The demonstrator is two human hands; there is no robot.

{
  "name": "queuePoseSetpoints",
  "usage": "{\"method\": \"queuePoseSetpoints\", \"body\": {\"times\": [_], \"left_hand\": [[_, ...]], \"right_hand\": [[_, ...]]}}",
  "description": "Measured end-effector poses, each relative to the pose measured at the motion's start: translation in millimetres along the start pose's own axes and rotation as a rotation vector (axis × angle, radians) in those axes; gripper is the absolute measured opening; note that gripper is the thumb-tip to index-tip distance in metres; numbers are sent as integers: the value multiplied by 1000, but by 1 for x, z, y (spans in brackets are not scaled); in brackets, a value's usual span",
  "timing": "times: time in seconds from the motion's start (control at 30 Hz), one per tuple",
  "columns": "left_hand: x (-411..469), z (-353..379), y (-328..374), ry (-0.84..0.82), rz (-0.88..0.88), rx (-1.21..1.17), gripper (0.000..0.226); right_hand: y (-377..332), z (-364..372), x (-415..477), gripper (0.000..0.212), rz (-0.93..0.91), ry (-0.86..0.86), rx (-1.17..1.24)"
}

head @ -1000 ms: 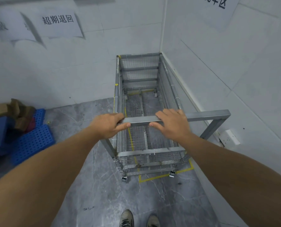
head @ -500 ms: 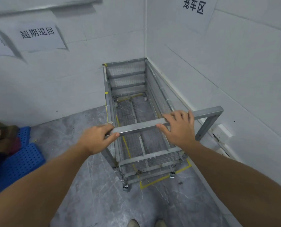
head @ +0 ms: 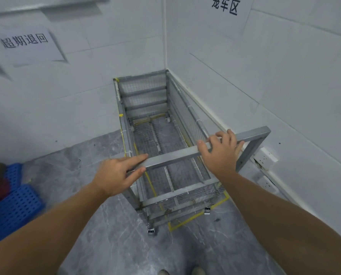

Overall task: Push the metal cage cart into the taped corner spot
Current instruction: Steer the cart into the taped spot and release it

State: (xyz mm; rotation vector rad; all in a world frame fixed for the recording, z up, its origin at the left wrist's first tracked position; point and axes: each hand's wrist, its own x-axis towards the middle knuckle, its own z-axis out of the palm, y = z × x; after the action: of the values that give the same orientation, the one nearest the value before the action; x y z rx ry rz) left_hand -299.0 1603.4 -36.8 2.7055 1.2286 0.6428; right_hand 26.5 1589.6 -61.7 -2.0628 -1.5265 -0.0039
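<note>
The metal cage cart [head: 143, 92] stands in the corner, its far end against the back wall and its right side along the right wall. Yellow floor tape [head: 187, 220] shows under and just past its near end; the near left caster [head: 151, 232] sits outside the tape line. My right hand [head: 221, 153] is wrapped over the cart's handle bar [head: 171, 158], right of its middle. My left hand [head: 114, 175] has its fingers stretched out at the bar's left end, index finger on top and thumb just below, not clenched.
Blue plastic pallets [head: 8, 207] with a brown bundle lie on the grey floor at the left. White wall sockets [head: 267, 157] sit low on the right wall beside the handle. Paper signs hang on both walls. My shoes [head: 197, 271] show at the bottom edge.
The cart has rolled a little further from me towards the corner. My left hand has loosened from a full grip to straightened fingers. My right hand has slid right along the bar.
</note>
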Motion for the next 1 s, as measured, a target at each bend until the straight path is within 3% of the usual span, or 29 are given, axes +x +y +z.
{"method": "queuePoseSetpoints", "body": {"times": [0.27,0.57,0.8,1.0], "left_hand": [[10,4,11,24,1,-5,49],[73,39,63,36,-40,10,46],[73,45,59,37,-4,-25,48],[67,37,48,-64,177,-114,44]], "right_hand": [[13,7,10,33,-36,104,50],[65,-25,75,46,21,-168,-54],[60,-19,59,54,49,-50,36],[37,-15,45,61,138,-99,71]]}}
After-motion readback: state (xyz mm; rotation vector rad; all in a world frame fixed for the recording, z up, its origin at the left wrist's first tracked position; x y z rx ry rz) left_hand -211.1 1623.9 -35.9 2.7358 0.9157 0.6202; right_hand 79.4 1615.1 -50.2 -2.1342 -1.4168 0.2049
